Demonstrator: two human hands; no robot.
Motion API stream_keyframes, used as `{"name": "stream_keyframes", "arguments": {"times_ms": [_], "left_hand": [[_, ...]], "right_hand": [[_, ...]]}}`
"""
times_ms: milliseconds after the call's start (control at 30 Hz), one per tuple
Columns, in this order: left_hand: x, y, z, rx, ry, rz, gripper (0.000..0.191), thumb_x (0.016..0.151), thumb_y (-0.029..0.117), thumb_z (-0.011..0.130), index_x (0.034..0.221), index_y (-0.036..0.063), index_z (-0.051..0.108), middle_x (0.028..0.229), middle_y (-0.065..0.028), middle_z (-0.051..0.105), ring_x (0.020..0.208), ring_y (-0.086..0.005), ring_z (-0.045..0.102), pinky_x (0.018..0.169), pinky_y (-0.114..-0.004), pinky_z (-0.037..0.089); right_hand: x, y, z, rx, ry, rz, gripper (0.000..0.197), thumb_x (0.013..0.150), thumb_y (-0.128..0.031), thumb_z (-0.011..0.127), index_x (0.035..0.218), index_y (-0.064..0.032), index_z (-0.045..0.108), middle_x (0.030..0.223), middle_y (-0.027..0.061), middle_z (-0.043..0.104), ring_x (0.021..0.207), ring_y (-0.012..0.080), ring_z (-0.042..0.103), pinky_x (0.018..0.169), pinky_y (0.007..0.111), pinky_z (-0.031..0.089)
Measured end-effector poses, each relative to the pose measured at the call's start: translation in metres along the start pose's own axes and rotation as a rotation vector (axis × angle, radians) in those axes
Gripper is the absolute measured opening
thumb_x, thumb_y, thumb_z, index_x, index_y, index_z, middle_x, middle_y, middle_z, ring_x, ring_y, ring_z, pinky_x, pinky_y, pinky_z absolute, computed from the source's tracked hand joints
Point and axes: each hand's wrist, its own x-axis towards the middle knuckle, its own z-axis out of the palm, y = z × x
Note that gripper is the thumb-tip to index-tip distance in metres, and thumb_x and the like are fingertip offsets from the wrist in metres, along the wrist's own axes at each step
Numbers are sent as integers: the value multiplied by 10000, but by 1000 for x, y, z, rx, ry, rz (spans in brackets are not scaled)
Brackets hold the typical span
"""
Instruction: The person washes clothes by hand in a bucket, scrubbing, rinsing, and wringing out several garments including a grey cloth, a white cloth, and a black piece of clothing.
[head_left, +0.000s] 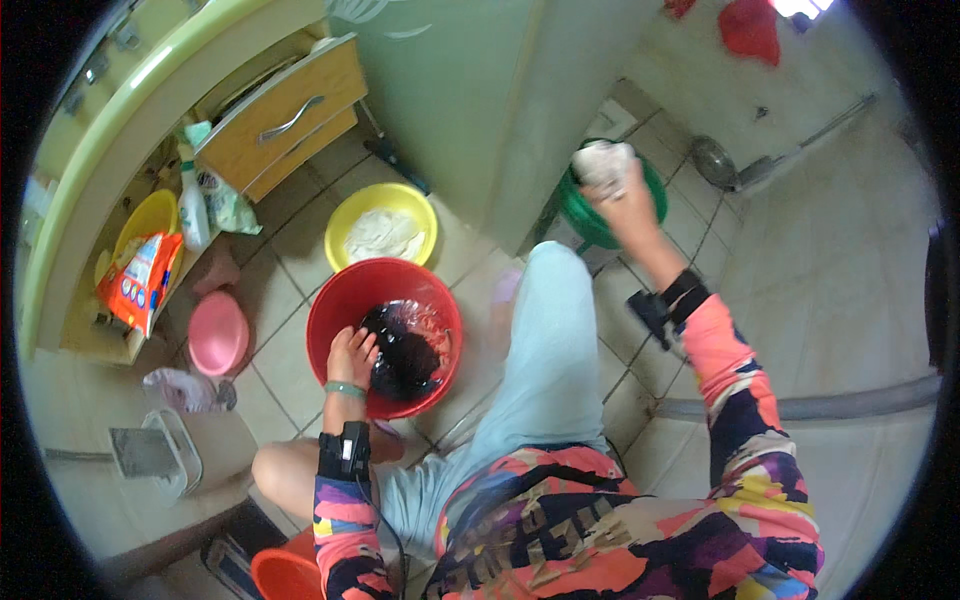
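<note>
My right hand (626, 214) grips a bunched whitish cloth (602, 166) over the mouth of a green bucket (581, 214) on the floor. Inside the bucket, the contents are hidden by the cloth and hand. My left hand (350, 354) hangs just inside the left rim of a red bucket (334, 289), its fingers loosely apart and holding nothing. Dark, wet-looking fabric (405, 360) lies in the red bucket, in what looks like water. Right behind that bucket, a yellow basin (335, 232) contains white cloth (384, 234).
At left are a pink basin (217, 334), a spray bottle (193, 210), an orange packet (140, 281) and wooden drawers (289, 120). A wall corner (510, 187) stands between the yellow basin and green bucket. A long-handled metal ladle (716, 161) is at right; an orange-red bucket (281, 574) sits at lower left.
</note>
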Motion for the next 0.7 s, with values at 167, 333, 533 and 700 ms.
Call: {"name": "stream_keyframes", "arguments": {"times_ms": [167,333,533,700], "left_hand": [[-16,15,57,53,-136,35,321,848,249,538,1119,118,427,1095,-100,525,968,-247,531,806,-366,439],[-36,65,28,82,-6,117,204,845,258,538,997,132,485,1012,-64,570,912,-217,556,779,-352,447],[-19,90,27,-23,-41,135,198,850,204,523,1001,88,472,1009,-96,564,932,-225,550,784,-361,453],[-9,100,9,-193,-70,64,237,848,195,530,1016,40,468,1037,-116,546,932,-247,548,809,-360,473]], "right_hand": [[6,193,-75,-405,-264,191,791,618,-285,752,1247,5,370,1133,220,529,1052,331,519,893,385,413],[-4,30,25,126,-722,224,461,816,-268,581,1191,-19,481,1129,126,550,1047,210,519,889,303,403],[-32,-98,119,428,-1306,16,363,840,-202,553,1144,-10,508,1073,110,572,998,167,531,857,284,420],[-76,-115,237,210,-1493,-151,423,792,-266,598,1126,-20,516,1041,150,594,963,228,565,850,315,430]]}}
